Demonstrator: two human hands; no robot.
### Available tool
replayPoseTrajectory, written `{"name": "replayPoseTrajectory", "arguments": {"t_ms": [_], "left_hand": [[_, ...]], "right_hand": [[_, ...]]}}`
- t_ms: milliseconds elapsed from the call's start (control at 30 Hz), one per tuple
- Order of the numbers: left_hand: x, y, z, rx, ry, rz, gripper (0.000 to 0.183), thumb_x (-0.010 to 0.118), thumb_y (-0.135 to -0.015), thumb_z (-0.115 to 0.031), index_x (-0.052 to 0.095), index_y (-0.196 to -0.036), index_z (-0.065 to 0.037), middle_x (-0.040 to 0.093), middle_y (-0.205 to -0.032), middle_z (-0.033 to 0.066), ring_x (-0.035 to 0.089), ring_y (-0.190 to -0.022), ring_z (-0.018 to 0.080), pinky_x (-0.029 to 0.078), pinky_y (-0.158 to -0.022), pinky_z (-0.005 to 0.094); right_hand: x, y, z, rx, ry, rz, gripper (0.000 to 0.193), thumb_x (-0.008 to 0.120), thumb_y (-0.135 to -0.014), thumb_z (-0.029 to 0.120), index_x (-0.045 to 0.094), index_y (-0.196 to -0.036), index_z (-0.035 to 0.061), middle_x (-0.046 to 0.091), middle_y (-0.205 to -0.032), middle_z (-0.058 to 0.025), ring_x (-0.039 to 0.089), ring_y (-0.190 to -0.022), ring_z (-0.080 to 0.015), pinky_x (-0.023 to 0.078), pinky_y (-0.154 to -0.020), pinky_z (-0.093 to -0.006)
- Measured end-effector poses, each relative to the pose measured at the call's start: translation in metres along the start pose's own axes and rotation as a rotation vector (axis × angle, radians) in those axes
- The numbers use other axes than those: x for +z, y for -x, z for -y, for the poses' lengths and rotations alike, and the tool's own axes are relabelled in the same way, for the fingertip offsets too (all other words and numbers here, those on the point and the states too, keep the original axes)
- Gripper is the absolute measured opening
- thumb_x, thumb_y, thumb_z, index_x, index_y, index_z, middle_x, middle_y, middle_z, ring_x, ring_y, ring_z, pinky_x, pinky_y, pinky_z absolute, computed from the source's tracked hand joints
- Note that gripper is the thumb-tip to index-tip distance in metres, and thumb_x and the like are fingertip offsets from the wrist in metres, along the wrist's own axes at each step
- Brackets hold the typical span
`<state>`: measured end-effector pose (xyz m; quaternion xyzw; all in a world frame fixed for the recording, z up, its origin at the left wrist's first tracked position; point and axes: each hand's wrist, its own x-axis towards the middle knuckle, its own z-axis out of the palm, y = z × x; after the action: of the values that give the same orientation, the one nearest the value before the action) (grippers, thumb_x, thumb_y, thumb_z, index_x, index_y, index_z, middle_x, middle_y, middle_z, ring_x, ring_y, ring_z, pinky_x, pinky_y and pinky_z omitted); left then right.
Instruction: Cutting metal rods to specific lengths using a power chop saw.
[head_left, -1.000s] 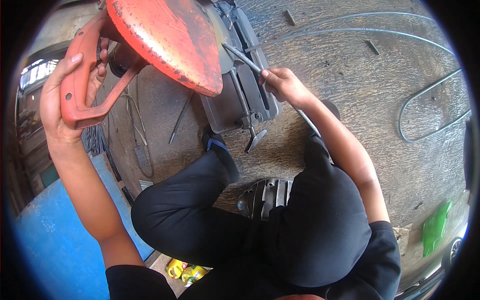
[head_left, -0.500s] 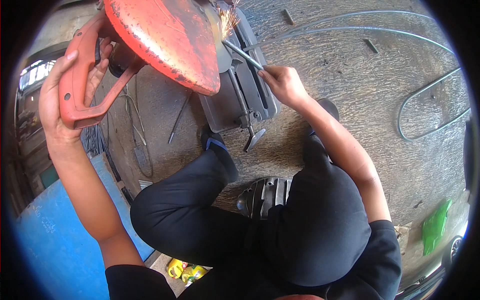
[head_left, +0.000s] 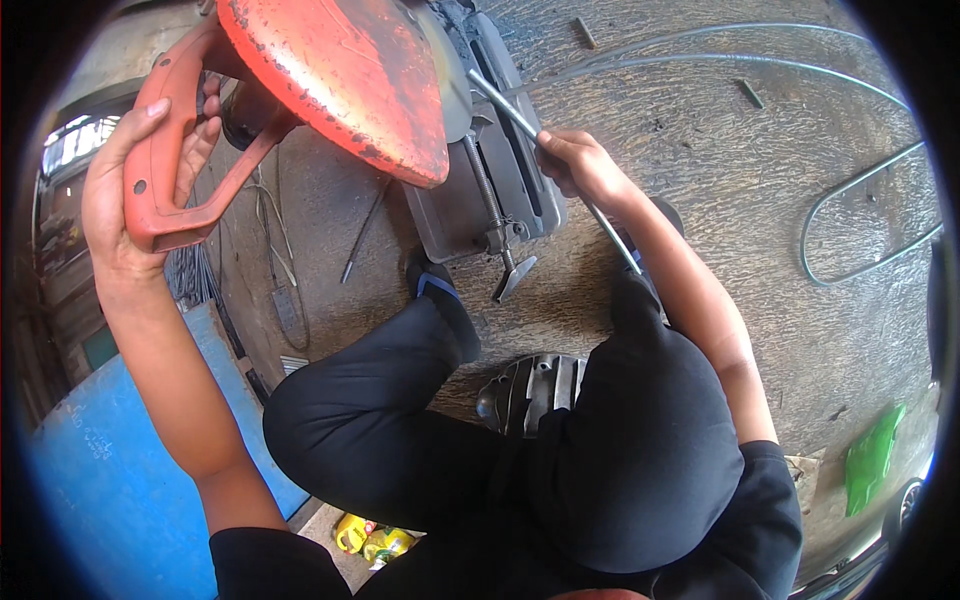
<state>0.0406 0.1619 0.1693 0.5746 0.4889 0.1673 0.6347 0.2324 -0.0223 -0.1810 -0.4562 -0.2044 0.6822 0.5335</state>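
Note:
My left hand (head_left: 112, 205) is wrapped round the red loop handle (head_left: 150, 190) of a chop saw at the upper left. The saw's scuffed red guard (head_left: 340, 80) covers most of a pale cutting disc (head_left: 456, 95). My right hand (head_left: 590, 172) grips a thin metal rod (head_left: 503, 106), which slants from beside the disc down towards my right knee. The rod's far end looks slightly apart from the disc, with no sparks there. Beneath lies the saw's grey base (head_left: 432, 218), bearing a threaded clamp screw (head_left: 481, 180) with a T-shaped handle (head_left: 515, 278).
Long bent metal rods (head_left: 700, 57) curve across the floor on the right. A finned metal part (head_left: 535, 392) sits between my legs. A blue panel (head_left: 150, 460) lies at left, near cables (head_left: 275, 240). Farther right is a green bag (head_left: 872, 460); short offcuts (head_left: 750, 93) lie around.
The sparks at the disc have stopped. My right hand has shifted slightly right and down, drawing the rod back from the disc; its lower length now shows. My left hand keeps its hold.

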Motion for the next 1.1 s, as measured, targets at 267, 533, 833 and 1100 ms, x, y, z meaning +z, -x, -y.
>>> {"name": "replayPoseTrajectory", "arguments": {"t_ms": [267,533,833,1100], "left_hand": [[0.007,0.002,0.001,0.030,0.001,-0.085,0.047,0.054,-0.086,-0.008,0.039,-0.126,0.013,0.056,-0.115,0.0238,0.059,-0.103,0.0282,0.049,-0.093,0.0364],[0.003,0.000,0.001,0.022,0.025,-0.043,0.048,0.053,-0.087,-0.007,0.037,-0.127,0.013,0.054,-0.117,0.0246,0.058,-0.106,0.0290,0.047,-0.096,0.0374],[0.007,0.001,0.001,-0.007,0.027,-0.030,0.050,0.052,-0.087,-0.009,0.035,-0.129,0.013,0.051,-0.121,0.0257,0.056,-0.109,0.0302,0.047,-0.097,0.0364],[0.001,0.000,0.000,0.005,0.003,-0.024,0.045,0.056,-0.086,-0.008,0.042,-0.123,0.012,0.057,-0.114,0.0222,0.060,-0.098,0.0246,0.051,-0.088,0.0337]], "right_hand": [[0.012,0.002,0.002,-0.044,0.214,0.009,0.035,0.048,-0.096,0.033,0.062,-0.088,0.0019,0.037,-0.057,0.0070,0.032,-0.046,-0.0026,0.024,-0.040,-0.0222],[0.016,-0.001,-0.004,-0.353,0.591,-0.216,0.035,0.056,-0.091,0.029,0.064,-0.083,-0.0044,0.053,-0.056,-0.0152,0.052,-0.049,-0.0211,0.043,-0.054,-0.0368],[0.017,0.003,0.004,-0.384,0.795,-0.302,0.026,0.060,-0.086,0.023,0.064,-0.081,-0.0020,0.055,-0.062,-0.0229,0.057,-0.057,-0.0378,0.046,-0.057,-0.0407],[0.011,-0.001,-0.004,-0.600,0.824,-0.394,0.022,0.056,-0.088,0.021,0.064,-0.090,0.0010,0.060,-0.067,-0.0207,0.061,-0.060,-0.0369,0.047,-0.058,-0.0406]]}}
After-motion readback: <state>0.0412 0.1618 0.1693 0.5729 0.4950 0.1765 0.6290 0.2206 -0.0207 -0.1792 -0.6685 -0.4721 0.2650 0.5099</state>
